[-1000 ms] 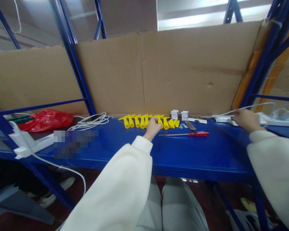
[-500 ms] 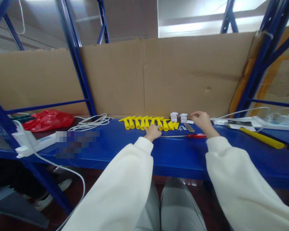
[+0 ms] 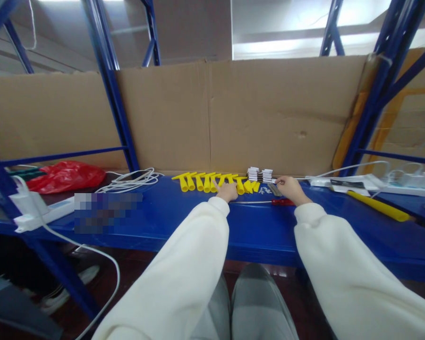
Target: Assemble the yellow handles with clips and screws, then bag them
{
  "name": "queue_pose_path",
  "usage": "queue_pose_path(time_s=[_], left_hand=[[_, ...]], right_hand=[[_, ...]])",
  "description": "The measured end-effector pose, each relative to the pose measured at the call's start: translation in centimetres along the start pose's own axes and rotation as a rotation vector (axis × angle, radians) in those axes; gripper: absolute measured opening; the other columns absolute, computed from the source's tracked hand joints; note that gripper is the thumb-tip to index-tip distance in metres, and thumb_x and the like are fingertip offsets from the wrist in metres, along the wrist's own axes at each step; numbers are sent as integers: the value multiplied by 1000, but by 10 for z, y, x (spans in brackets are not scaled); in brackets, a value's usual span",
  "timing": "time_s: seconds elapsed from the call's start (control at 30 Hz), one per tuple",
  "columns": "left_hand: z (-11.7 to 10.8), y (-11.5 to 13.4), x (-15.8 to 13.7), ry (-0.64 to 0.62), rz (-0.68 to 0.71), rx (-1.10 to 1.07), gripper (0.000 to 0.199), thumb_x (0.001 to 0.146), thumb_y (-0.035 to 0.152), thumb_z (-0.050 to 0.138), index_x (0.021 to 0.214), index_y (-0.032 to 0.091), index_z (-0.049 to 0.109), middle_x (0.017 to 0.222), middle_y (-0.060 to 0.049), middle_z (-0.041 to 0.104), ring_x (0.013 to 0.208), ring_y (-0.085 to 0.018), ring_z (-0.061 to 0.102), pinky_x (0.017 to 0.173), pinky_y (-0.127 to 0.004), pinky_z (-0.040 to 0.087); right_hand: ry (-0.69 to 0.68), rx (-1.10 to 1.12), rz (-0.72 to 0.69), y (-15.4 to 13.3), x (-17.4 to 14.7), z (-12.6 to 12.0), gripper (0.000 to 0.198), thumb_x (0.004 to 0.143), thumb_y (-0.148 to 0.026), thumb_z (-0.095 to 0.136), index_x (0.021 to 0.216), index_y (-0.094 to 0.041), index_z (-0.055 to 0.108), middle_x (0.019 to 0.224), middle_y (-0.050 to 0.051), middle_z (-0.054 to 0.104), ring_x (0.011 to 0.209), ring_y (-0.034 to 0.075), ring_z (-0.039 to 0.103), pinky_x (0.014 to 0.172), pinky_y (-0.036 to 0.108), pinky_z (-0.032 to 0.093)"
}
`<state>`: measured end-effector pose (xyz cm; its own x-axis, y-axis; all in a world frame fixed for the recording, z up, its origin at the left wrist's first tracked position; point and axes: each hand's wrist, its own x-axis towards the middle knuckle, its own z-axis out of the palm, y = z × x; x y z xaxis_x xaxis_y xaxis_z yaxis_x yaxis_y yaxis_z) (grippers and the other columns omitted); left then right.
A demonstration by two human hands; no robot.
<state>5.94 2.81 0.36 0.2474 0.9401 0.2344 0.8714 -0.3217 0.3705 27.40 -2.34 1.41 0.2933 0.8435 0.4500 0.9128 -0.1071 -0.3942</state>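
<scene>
A row of yellow T-shaped plastic pieces (image 3: 191, 182) lies along the back of the blue shelf. My left hand (image 3: 227, 191) rests against the middle of that row, one finger stretched out and the others partly hidden. My right hand (image 3: 289, 188) is closed in a pinch over a small pile of flat grey metal pieces (image 3: 274, 190); what its fingertips hold is too small to make out. Smaller yellow pieces (image 3: 251, 187) lie between the hands. Behind them stand stacks of small white pieces (image 3: 259, 175). In front lies a screwdriver (image 3: 282, 202) with a red handle.
Cardboard (image 3: 269, 113) closes off the back. To the right are a yellow rod (image 3: 378, 206) and a white power strip (image 3: 421, 190). Coiled white cable (image 3: 134, 179), a red plastic bag (image 3: 72, 176) and another power strip (image 3: 49, 216) sit at left. Blue uprights (image 3: 108, 85) frame the shelf.
My right hand has come down and in toward the flat metal pieces, fingertips lower than before. My left hand has shifted slightly right along the yellow row. The view has moved a little.
</scene>
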Motion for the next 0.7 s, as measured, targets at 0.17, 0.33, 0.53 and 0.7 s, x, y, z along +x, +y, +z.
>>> queue_pose_path(time_s=[0.17, 0.33, 0.53, 0.7], left_hand=[[1, -3, 4, 15, 33, -4, 33, 80, 13, 62, 106, 30, 74, 123, -11, 71, 129, -34, 55, 116, -66, -3], [-2, -3, 6, 86, 78, 38, 30, 78, 16, 65, 104, 27, 76, 117, -11, 73, 126, -33, 58, 120, -60, 9], [-23, 3, 6, 269, 51, 12, 31, 86, 25, 60, 111, 16, 76, 113, -17, 74, 117, -31, 64, 113, -43, 36], [-48, -6, 10, 497, -78, -263, 32, 87, 29, 58, 111, 15, 75, 109, -15, 76, 110, -26, 69, 96, -31, 49]], right_hand=[[-13, -1, -2, -4, -2, -2, 34, 79, -8, 52, 100, -15, 78, 99, 12, 78, 96, 24, 72, 82, 25, 51], [-25, 20, 11, -7, -4, -3, 36, 78, -7, 52, 103, -12, 78, 101, 14, 77, 98, 26, 72, 84, 27, 52], [-20, 31, -1, -5, -2, -1, 34, 79, -9, 53, 102, -13, 78, 101, 13, 78, 97, 23, 72, 81, 24, 51], [5, 58, -42, -3, 0, 1, 30, 77, -8, 55, 94, -14, 78, 96, 13, 78, 93, 24, 72, 79, 25, 50]])
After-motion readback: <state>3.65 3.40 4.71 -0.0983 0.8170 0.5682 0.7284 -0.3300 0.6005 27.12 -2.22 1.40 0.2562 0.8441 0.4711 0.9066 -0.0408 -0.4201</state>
